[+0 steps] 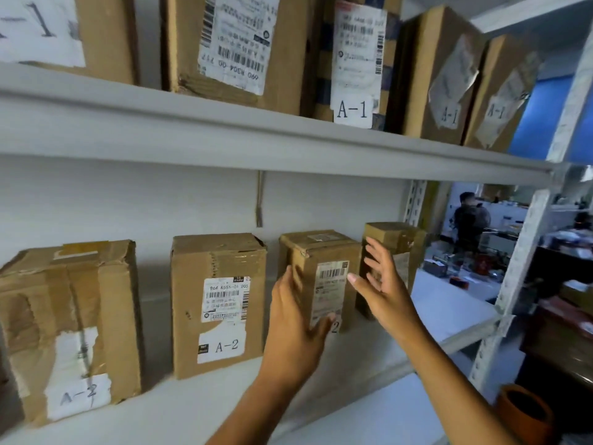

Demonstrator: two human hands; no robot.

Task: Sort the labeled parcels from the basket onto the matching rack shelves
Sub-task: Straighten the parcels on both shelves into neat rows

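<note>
— What fills the frame?

— A pale metal rack [288, 139] runs right across it. Its upper shelf, along the top of the frame, carries a row of cardboard boxes [244, 49], several marked A-1. The lower shelf [179, 403] crosses the bottom half and carries four boxes.

— Which ones are those?

— At lower left stands a battered taped box [73, 329] with a handwritten A-2 tag. Right of it, a cleaner box [218, 303] with a printed A-2 label. Then, in the centre, a narrower parcel [324, 277] with a barcode label, standing upright on the shelf. Just beside that, further right, is the smallest box [393, 252], partly hidden by a hand.

— And the hands?

— Both are at the narrow parcel. The left hand [295, 326] lies against its left side, fingers straight, with the thumb at the lower front edge covering part of the tag; only a "2" shows there. The right hand [382, 284] is spread, fingers straight and apart, in front of the gap between that parcel and the smallest box. I cannot tell whether it touches either one.

— Anything smaller?

— An orange cylinder [526, 415] in the lower right corner, and at centre right, beyond the rack, a person [470, 220] among cluttered desks.
</note>
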